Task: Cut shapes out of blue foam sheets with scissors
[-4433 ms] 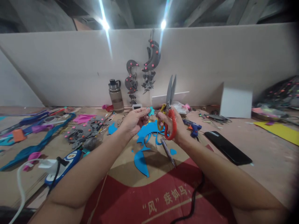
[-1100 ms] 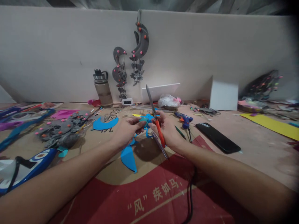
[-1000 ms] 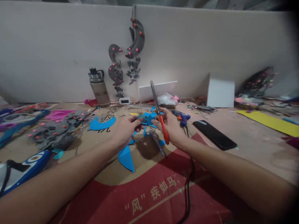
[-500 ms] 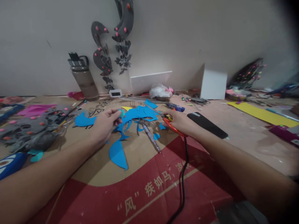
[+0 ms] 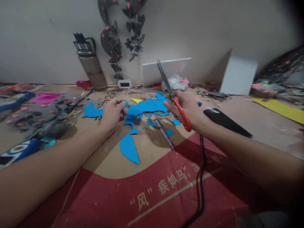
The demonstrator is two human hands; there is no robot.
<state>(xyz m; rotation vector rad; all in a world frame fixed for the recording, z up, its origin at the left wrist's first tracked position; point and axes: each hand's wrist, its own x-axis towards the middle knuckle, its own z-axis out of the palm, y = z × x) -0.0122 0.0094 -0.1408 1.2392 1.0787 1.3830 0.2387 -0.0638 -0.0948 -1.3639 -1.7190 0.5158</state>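
Observation:
My right hand (image 5: pixel 186 107) is wrapped round a pair of scissors (image 5: pixel 180 114) with orange-red handles. Their blades point up and away, close together, above the sheet. My left hand (image 5: pixel 112 115) pinches a small teal piece (image 5: pixel 126 104), partly hidden by the fingers. Beside and under it spreads a cut blue felt sheet (image 5: pixel 144 107) with curved gaps. A blue half-moon piece (image 5: pixel 129 148) lies nearer to me, and another blue piece (image 5: pixel 92 110) is left of my left hand. Small blue scraps (image 5: pixel 169 132) and a pen (image 5: pixel 165 134) lie between my hands.
Red and brown cardboard (image 5: pixel 114 193) covers the worktop, a black cable (image 5: pixel 201 177) across it. A black phone (image 5: pixel 226 122) lies right of my right hand. Grey felt shapes (image 5: pixel 45 114) are piled left. A bottle (image 5: pixel 91 68) and a small digital display (image 5: pixel 124 84) stand at the wall.
My right hand has lifted the scissors, and their blades have swung from lying low over the blue felt to pointing upward. My left hand still pinches the teal piece. The view has shifted.

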